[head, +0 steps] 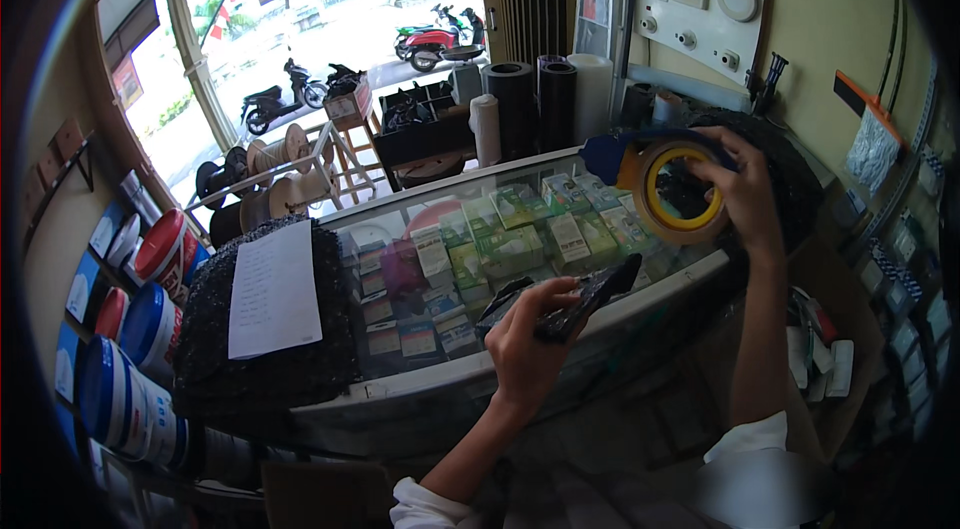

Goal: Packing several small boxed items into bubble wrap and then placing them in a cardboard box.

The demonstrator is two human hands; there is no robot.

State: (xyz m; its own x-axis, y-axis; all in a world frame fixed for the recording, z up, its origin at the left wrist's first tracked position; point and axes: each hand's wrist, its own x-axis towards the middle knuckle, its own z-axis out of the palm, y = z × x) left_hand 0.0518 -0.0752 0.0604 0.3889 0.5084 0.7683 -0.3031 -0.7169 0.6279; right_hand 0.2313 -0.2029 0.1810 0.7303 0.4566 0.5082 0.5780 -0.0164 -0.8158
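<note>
My left hand [534,338] grips a small bundle wrapped in black plastic [592,298] above the near edge of the glass display counter [480,364]. To the right and higher, my right hand [739,180] holds a tape dispenser with a blue body [607,158], its tan roll of tape [645,191] set on a yellow hub [709,214]. The two hands are apart. Under the glass lie several green and white light-bulb boxes [511,251]. A sheet of paper with handwriting [274,289] rests on a black plastic-wrapped pile [199,349] at the counter's left end.
Rolls of plastic sheeting [510,109] stand behind the counter. Cable spools [289,150] sit on a rack at the back left, with paint buckets [124,398] at the left. A dark plastic-covered heap [787,161] is beyond my right hand; an open cardboard box [851,409] stands at the right.
</note>
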